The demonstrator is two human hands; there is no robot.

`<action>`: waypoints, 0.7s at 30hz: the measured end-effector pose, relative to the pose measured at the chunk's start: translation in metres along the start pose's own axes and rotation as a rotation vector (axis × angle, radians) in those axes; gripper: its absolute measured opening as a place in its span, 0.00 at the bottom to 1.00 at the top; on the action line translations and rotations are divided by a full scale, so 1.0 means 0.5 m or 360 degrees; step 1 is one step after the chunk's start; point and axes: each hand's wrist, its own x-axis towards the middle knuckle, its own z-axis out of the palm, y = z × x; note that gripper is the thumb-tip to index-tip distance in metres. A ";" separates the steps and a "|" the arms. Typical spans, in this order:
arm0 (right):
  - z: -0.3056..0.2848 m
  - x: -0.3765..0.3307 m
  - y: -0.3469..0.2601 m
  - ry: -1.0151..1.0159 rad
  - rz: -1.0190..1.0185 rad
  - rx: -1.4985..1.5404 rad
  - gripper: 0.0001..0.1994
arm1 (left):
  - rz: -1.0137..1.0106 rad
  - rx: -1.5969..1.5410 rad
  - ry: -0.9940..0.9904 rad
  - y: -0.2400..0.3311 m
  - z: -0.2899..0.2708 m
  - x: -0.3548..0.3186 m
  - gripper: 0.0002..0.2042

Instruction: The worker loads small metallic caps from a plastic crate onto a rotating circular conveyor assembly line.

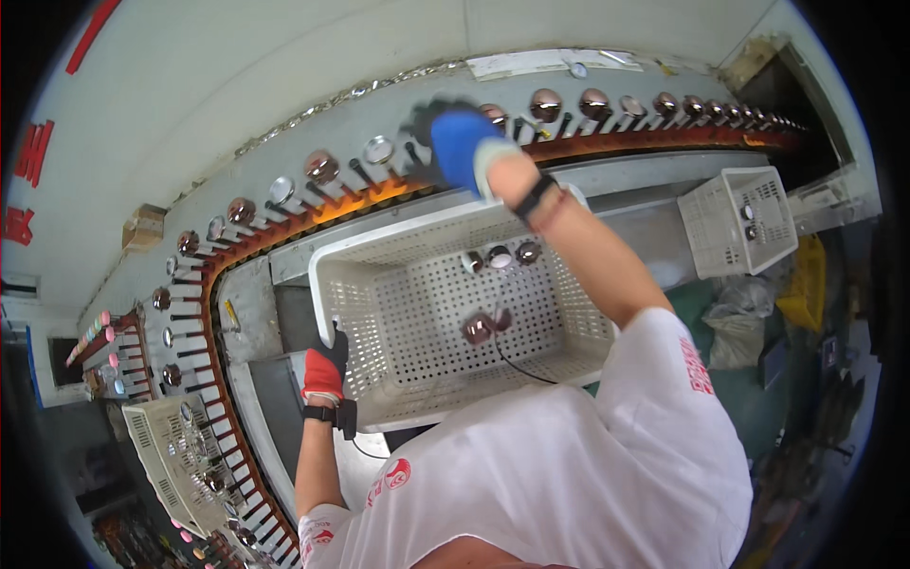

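Observation:
A white perforated plastic crate (365, 417) stands in front of me, with several shiny brownish round pieces (479, 328) lying on its bottom. My left hand (325, 368), in a red and black glove, has its fingers round the crate's left rim. Beyond the far rim, my right hand (462, 140), in a blue and black glove, is stretched over the curved conveyor (355, 201). Motion smears its fingers, so whatever they may hold is hidden. Near it on the conveyor's pegs sit shiny round pieces, among them a rose-brown one (322, 167) and a silvery one (378, 150).
The conveyor bends round the crate's far and left sides. A smaller white crate (739, 223) stands at the right, beside a yellow crate (804, 284) and clear plastic bags (739, 327). At the lower left, a cream crate (156, 455) holds more round pieces. A cardboard box (144, 228) sits behind the conveyor.

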 end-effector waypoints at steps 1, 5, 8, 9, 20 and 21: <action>-0.078 0.028 -0.008 -0.0096 0.0259 0.0009 0.21 | -0.0058 0.0117 0.0060 0.018 -0.007 -0.019 0.21; -0.058 0.049 0.139 -0.0998 0.0603 0.0226 0.23 | 0.0021 -0.0003 0.0084 -0.008 0.031 -0.011 0.21; -0.033 -0.080 -0.013 -0.0650 0.0183 -0.0071 0.20 | 0.0227 0.0027 0.0384 -0.026 0.071 -0.047 0.17; -0.058 -0.120 -0.064 -0.0710 0.0145 -0.0081 0.19 | 0.0225 0.0020 0.0390 -0.028 0.073 -0.052 0.17; -0.126 -0.089 0.300 -0.0579 0.0771 0.0300 0.22 | -0.0006 0.0083 0.0316 0.003 0.091 -0.048 0.22; -0.109 -0.113 0.265 -0.0408 0.0583 0.0264 0.20 | -0.0010 0.0115 0.0339 -0.003 0.092 -0.057 0.22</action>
